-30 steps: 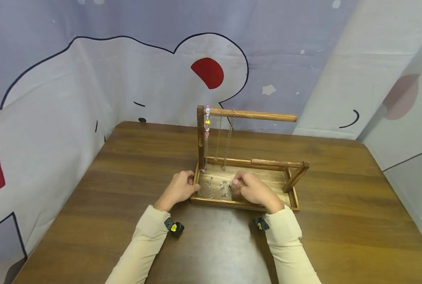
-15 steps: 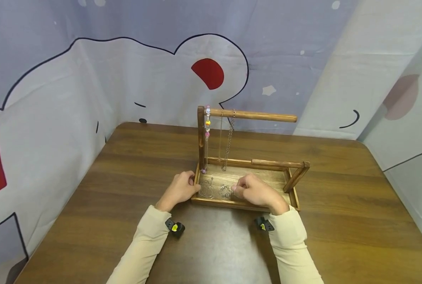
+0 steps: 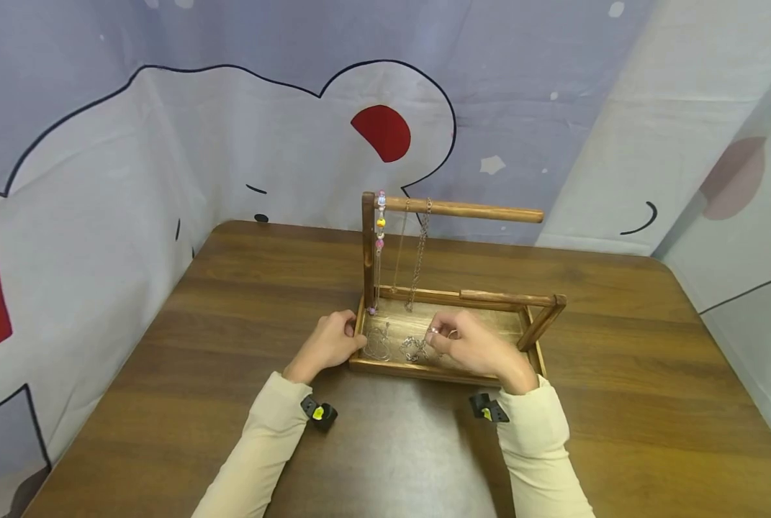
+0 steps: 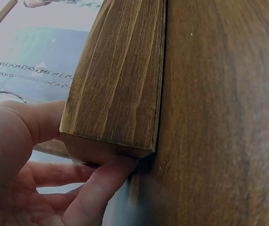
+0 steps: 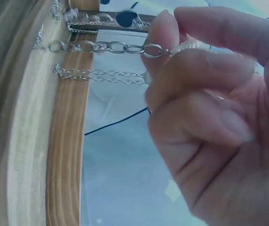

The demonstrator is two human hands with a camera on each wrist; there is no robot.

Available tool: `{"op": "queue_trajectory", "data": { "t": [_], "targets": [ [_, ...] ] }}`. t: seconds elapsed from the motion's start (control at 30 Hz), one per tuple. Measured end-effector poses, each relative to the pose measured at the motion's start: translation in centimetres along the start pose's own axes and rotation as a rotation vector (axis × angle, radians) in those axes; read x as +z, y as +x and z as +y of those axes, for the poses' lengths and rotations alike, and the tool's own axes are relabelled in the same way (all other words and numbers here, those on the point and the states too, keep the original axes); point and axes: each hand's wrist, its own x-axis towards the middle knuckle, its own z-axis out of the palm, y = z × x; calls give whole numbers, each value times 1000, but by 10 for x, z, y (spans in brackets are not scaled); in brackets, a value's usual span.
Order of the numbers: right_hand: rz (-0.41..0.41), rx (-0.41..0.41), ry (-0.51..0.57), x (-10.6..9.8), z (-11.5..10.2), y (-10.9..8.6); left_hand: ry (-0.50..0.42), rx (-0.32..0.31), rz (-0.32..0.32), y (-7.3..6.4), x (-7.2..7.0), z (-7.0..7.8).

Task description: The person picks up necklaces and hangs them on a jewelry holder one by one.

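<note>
A wooden jewellery stand (image 3: 394,370) has a shallow tray base and an upper bar. My left hand (image 3: 329,342) grips the tray's left end, thumb and fingers about its edge; the left wrist view shows the fingers (image 4: 107,186) at the tray's corner. Over the tray, my right hand (image 3: 479,349) pinches a silver chain (image 5: 111,47) between thumb and fingers. Its large links run from the fingertips down to the tray, and the rest is hidden by the hand. A silver loop of jewellery (image 3: 377,345) lies at the tray's left end.
From the upper bar (image 3: 476,210) hang a beaded necklace (image 3: 380,224), a thin chain (image 3: 401,248) and a thicker chain (image 3: 419,259). A shorter bar (image 3: 508,297) sits low on the right post (image 3: 543,322). Behind the brown table (image 3: 242,288) hangs a printed cloth (image 3: 521,129).
My right hand has moved a little to the right, with the chain between its fingertips now showing more. The left hand keeps its place on the tray.
</note>
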Motion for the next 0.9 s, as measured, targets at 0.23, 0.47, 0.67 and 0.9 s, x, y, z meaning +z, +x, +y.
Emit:
{"op": "queue_trajectory", "data": {
  "t": [0.23,0.47,0.67,0.9],
  "targets": [
    [63,41,87,-5,-7,-2,10,5,5,0,-2,0],
    [208,24,24,-9,-10,-5,-6,-3,-13,0,0,3],
    [294,-2,-40,-12,-17,-6,-2,-9,-8,1,1,3],
    [389,-87,-131,-15,-29,-1,-5,-20,-8,0,-1,0]
  ]
}}
